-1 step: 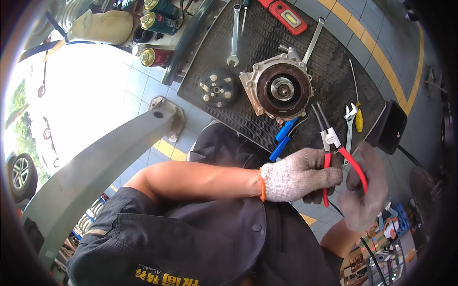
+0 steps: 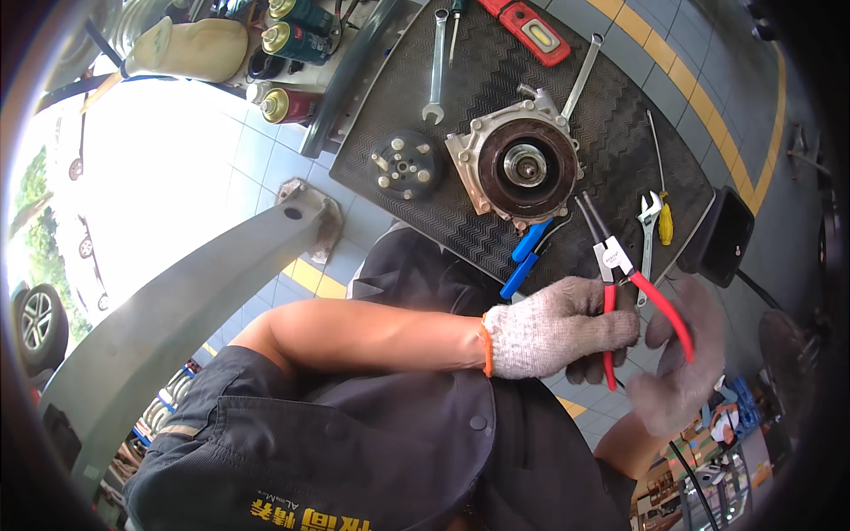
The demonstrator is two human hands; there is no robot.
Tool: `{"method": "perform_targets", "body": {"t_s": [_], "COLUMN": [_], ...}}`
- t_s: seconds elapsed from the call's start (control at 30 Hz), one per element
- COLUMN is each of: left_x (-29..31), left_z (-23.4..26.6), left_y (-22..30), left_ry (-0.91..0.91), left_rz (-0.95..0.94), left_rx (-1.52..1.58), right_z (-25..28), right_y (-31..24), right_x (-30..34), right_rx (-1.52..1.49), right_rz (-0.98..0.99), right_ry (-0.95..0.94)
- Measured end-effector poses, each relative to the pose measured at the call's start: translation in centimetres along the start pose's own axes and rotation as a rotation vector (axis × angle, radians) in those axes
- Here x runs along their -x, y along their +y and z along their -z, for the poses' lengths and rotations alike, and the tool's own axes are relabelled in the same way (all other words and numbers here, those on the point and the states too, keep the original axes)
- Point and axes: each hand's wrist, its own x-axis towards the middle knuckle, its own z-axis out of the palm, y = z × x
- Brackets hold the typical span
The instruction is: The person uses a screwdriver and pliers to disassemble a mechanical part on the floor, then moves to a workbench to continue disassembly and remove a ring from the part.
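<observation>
Circlip pliers (image 2: 614, 257) with red handles point away from me, their long thin jaws slightly parted. My left hand (image 2: 553, 329), in a pale work glove with an orange cuff, is closed around the left handle. My right hand (image 2: 705, 350), gloved and slightly blurred, curves beside the right handle with thumb and fingers apart. Just beyond the jaw tips lies a metal compressor (image 2: 471, 173), its round rusty pulley face (image 2: 490, 168) turned up. A black round clutch plate (image 2: 423, 165) with several pale studs rests left of it. Blue-handled pliers (image 2: 521, 276) lie partly beneath the compressor's near edge.
The black ribbed mat (image 2: 390, 106) also carries an open-ended wrench (image 2: 436, 71), another wrench (image 2: 583, 75), a red work light (image 2: 540, 35), an adjustable wrench (image 2: 647, 239) and a yellow-handled screwdriver (image 2: 666, 221). Spray cans (image 2: 292, 42) stand left. A grey lift arm (image 2: 204, 274) crosses lower left.
The pliers have shifted slightly, and their right handle has swung a little outward to the right. My right hand has moved slightly right and down. My left hand stays around its handle.
</observation>
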Motion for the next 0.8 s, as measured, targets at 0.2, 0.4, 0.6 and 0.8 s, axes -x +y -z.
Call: {"method": "perform_targets", "body": {"t_s": [0.2, 0.4, 0.6, 0.8], "left_x": [0.9, 1.9, 2.3, 2.2], "left_z": [-2.5, -1.5, -0.9, 0.2], "left_y": [1.6, 2.7, 3.8, 2.6], "left_ry": [-0.008, 0.049, 0.051, 0.085], "left_rz": [-0.065, -0.042, -0.171, -0.180], "left_rx": [0.281, 0.088, 0.078, 0.176], "right_z": [-3.7, -4.6, -4.6, -5.3], "right_y": [-2.6, -0.7, -1.1, -2.4], "right_x": [-2.4, -5.6, -8.6, -10.5], "right_rx": [0.077, -0.018, -0.067, -0.030], "right_rz": [0.262, 0.417, 0.466, 0.412], "right_ry": [0.304, 0.224, 0.160, 0.077]}}
